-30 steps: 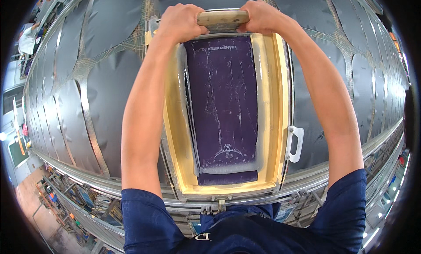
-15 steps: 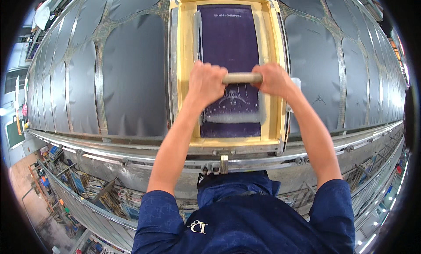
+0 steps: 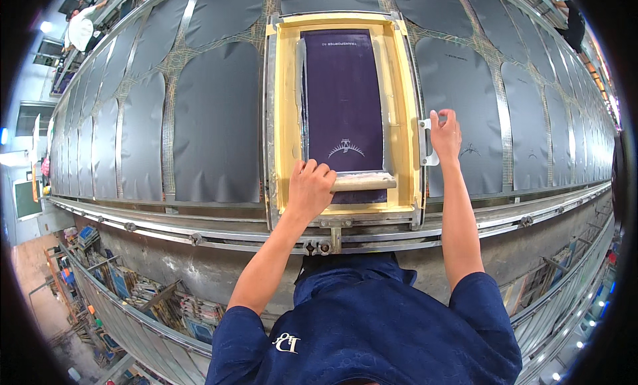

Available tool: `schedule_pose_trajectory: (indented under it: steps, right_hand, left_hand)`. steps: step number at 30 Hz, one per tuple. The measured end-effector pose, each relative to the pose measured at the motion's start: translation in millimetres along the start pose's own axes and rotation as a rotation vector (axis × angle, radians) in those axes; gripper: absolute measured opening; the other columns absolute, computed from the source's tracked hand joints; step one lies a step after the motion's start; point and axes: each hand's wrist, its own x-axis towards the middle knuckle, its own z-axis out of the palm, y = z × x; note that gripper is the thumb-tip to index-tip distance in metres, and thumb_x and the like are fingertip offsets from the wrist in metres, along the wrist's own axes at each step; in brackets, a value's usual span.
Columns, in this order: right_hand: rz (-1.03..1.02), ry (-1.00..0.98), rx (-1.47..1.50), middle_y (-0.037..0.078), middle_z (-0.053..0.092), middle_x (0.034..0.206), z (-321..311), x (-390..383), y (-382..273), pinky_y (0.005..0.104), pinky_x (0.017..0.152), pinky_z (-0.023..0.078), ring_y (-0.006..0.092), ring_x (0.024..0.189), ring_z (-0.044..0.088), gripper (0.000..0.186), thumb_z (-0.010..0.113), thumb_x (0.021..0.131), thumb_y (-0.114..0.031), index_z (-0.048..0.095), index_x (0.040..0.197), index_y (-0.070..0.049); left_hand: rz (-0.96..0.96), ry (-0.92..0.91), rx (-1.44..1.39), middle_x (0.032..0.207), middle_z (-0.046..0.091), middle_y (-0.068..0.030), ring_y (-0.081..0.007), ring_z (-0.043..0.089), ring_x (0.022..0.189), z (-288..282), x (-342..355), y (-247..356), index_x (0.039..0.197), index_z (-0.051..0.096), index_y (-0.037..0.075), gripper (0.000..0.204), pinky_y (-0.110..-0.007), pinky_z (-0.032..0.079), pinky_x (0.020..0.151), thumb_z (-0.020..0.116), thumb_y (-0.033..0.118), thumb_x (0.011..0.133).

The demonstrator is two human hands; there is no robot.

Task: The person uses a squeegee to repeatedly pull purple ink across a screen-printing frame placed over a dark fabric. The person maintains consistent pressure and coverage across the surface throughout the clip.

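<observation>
A screen-printing frame (image 3: pixel 284 119) edged with yellow tape lies on the long table in front of me. Its dark purple mesh (image 3: pixel 342 86) shows small lettering at the far end and a pale fan-like emblem near me. Across the near part of the mesh rests a squeegee (image 3: pixel 364 181) with a light-coloured handle. My left hand (image 3: pixel 310 191) is wrapped round its left end. Beside the frame's right edge, my right hand (image 3: pixel 446 136) is at the white metal handle (image 3: pixel 426 142), fingers loosely bent and apart; whether they touch it I cannot tell.
Grey sheet panels (image 3: pixel 219 126) line the table to both sides, and some on the right bear a dark printed emblem. A metal rail (image 3: pixel 266 239) runs along the near edge. Stacked frames (image 3: pixel 143 292) sit on racks lower left. Other people (image 3: pixel 81 27) stand beyond the table.
The squeegee has come nearer to me across the mesh, still in my left hand. My right hand has let go of it and moved right to the frame's side handle.
</observation>
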Motion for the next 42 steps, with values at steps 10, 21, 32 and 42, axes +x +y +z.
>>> schedule_pose_trajectory:
  steps: [10, 21, 32, 42]
  right_hand:
    - [-0.021, -0.041, 0.211, 0.006, 0.068, 0.086, -33, -23, -37, 0.0340, 0.072, 0.049, 0.0154, 0.077, 0.058, 0.027, 0.069, 0.098, -0.031, 0.069, 0.100, -0.005]
    - [-0.265, 0.019, 0.535, 0.018, 0.072, 0.092, 162, -156, -190, 0.0458, 0.076, 0.053, 0.0399, 0.088, 0.070, 0.023, 0.064, 0.097, -0.027, 0.065, 0.094, -0.004]
    - [-0.112, -0.051, 0.541, 0.019, 0.067, 0.075, 190, -189, -232, 0.0451, 0.068, 0.051, 0.0404, 0.072, 0.068, 0.023, 0.063, 0.097, -0.026, 0.061, 0.092, -0.004]
    - [-0.196, -0.130, 0.321, 0.021, 0.069, 0.079, 190, -189, -221, 0.0485, 0.070, 0.052, 0.0436, 0.079, 0.068, 0.022, 0.065, 0.098, -0.031, 0.068, 0.103, -0.010]
  left_hand:
    - [-0.014, 0.210, -0.214, 0.090, 0.069, -0.0016, -0.0225, 0.064, 0.090, -23, -32, -16, 0.085, 0.069, 0.013, 0.020, -0.038, 0.045, 0.087, 0.074, 0.009, 0.066]
    - [-0.117, 0.111, -0.100, 0.092, 0.077, 0.0025, -0.0233, 0.071, 0.086, -86, -143, -235, 0.089, 0.077, 0.016, 0.021, -0.038, 0.051, 0.082, 0.086, 0.019, 0.071]
    - [0.083, 0.116, -0.009, 0.102, 0.075, 0.0021, -0.0202, 0.067, 0.083, -91, -225, -274, 0.099, 0.073, 0.015, 0.043, -0.036, 0.047, 0.081, 0.076, 0.004, 0.058]
    - [0.097, 0.141, 0.005, 0.103, 0.074, -0.0001, -0.0226, 0.065, 0.085, -74, -145, -329, 0.102, 0.074, 0.012, 0.038, -0.039, 0.048, 0.080, 0.068, 0.001, 0.066]
